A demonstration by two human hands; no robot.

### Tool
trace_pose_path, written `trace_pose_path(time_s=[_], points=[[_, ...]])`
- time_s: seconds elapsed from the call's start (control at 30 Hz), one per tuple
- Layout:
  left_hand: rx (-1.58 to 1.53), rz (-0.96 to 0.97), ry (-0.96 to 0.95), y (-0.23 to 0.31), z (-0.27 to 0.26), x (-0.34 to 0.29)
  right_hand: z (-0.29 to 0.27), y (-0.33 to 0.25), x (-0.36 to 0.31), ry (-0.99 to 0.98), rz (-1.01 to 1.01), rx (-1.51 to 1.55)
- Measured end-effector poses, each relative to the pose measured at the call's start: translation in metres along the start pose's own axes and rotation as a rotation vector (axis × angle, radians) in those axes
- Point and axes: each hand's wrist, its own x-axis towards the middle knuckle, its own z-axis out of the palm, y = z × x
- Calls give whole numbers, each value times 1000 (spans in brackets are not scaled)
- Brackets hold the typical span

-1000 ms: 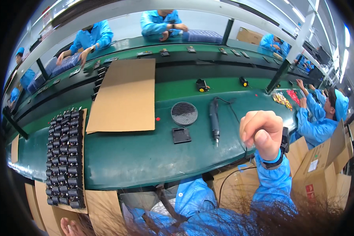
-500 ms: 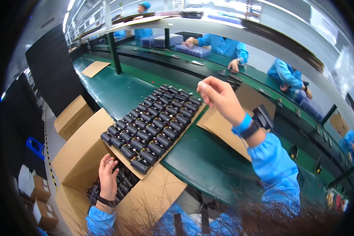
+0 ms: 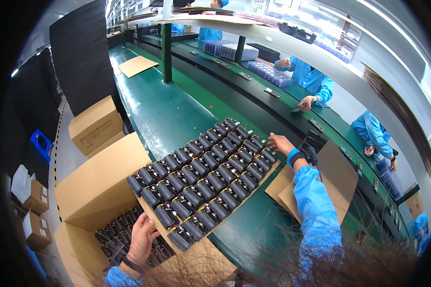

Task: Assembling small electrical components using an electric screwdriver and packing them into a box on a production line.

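Rows of black cylindrical parts [image 3: 203, 184] with thin coloured wires lie on a cardboard sheet [image 3: 272, 168]. The sheet slants from the green table over the opened carton [image 3: 100, 179]. My left hand [image 3: 142, 239] is at the sheet's near left edge, over the carton, its fingers loosely bent and apart. At the far right corner of the sheet, beside the last parts, my right hand [image 3: 281, 144] has its fingers stretched out. Neither hand visibly grips anything, though whether the fingertips touch the sheet is hard to see. More black parts [image 3: 122, 234] fill the carton below.
Folded cardboard [image 3: 328, 177] leans at the right. A flat cardboard piece [image 3: 138, 66] lies on the green table [image 3: 163, 115] farther off. Beyond, a conveyor [image 3: 254, 82] carries small boards, and co-workers in blue [image 3: 311, 79] work behind it. A closed carton [image 3: 96, 125] stands left.
My right hand has come down from above the table to the sheet's far right corner. My left hand has shifted to the sheet's near edge. The view has turned as well.
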Motion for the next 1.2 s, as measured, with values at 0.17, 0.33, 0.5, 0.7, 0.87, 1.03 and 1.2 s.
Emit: trace_pose_path(time_s=[0.17, 0.33, 0.5, 0.7, 0.87, 1.03, 1.2], points=[[25, -90, -24, -4, 12, 1, -12, -13, -4, -163, 72, 118], [-13, -56, -24, -1, 20, 1, 1, -22, -4, -231, 50, 135], [-77, -11, -55, -1, 22, 0, -1, -21, 1, -257, 92, 246], [-95, 46, 16, 5, 33, 1, -9, -28, -6, -320, 95, 278], [-91, 95, 32, 8, 27, 6, -5, -37, -26, -324, 154, 127], [-171, 86, -12, 0, 21, 15, -8, -33, -22, -293, 194, 163], [-169, 74, -44, 8, 31, 13, -14, -12, -3, -330, 133, 205]])
